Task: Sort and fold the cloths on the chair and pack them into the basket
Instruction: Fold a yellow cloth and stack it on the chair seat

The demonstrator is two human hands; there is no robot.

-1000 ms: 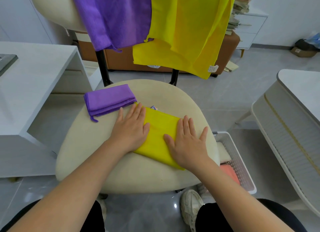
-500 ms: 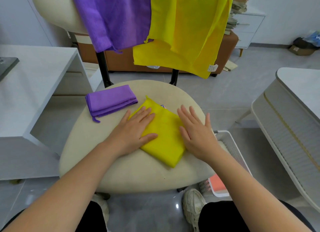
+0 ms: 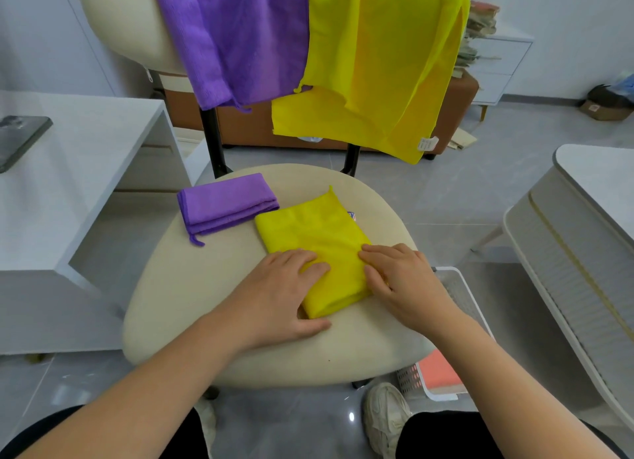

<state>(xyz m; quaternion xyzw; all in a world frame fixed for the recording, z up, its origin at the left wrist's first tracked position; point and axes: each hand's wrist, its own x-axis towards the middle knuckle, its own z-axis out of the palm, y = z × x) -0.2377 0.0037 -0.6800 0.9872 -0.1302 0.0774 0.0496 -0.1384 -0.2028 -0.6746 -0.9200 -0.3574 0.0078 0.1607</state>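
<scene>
Left hand (image 3: 284, 287) and right hand (image 3: 401, 280) grip opposite near edges of the folded yellow cloth (image 3: 319, 239), fingers curled, apparently pinching. We find it mid chair seat (image 3: 192, 287), bare cushion all round. The folded purple cloth (image 3: 226, 203) lies rear-left on the seat, and the basket (image 3: 459, 280) stands below its right edge.

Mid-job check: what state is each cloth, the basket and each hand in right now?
Folded purple cloth: folded, on the seat.
Yellow cloth on the seat: folded flat, near end gripped.
Left hand: grips its near left edge.
Right hand: grips its right edge.
Hanging purple cloth: unfolded, over backrest.
Hanging yellow cloth: unfolded, over backrest.
Basket: on floor, something orange inside.
</scene>
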